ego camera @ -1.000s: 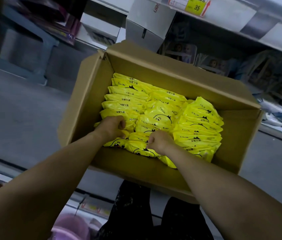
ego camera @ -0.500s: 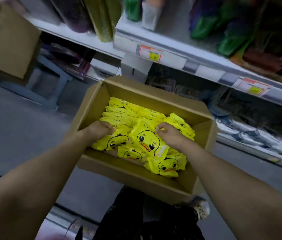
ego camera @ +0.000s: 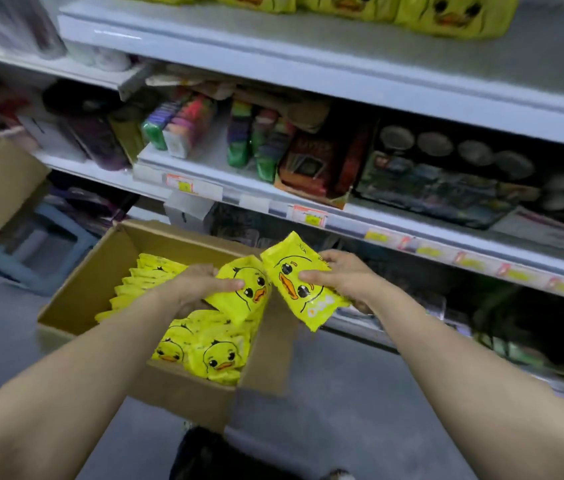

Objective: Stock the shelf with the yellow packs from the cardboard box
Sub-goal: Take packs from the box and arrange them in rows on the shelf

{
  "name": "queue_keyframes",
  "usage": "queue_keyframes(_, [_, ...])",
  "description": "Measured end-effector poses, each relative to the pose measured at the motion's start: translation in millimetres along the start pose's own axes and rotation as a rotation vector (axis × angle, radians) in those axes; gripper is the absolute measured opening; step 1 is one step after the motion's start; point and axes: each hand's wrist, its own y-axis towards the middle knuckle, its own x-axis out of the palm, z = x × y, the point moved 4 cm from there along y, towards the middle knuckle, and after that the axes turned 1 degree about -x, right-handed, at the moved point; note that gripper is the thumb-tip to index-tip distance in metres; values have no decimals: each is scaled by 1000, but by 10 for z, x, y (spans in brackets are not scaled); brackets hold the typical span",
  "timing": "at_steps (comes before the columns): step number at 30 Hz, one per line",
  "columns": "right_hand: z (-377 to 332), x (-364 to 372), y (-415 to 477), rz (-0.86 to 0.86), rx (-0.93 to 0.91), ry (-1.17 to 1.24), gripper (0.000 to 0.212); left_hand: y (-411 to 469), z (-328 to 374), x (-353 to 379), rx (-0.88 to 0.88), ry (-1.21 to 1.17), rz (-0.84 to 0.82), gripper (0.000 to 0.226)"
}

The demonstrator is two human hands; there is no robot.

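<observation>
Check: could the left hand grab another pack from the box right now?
Probably not: the left hand grips a pack. The box is open, its packs uncovered just below, so only the full hand hinders.

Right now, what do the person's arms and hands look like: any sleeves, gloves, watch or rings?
No gloves on the left hand or the right hand. The forearms are uncovered to the frame's edge, with no sleeve in view. No watch, bracelet or ring is visible. Low down, dark clothing shows between the arms.
</observation>
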Motion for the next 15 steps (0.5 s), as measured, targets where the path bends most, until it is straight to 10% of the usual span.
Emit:
queue_keyframes(2, [-9,-444,-299,27,-40,-30,55,-168,158,427,4,-30,-91,26])
queue_keyframes(15, [-742,-2639,-1825,426,-340,56,35,-966,1934,2019,419,-116,-342,33])
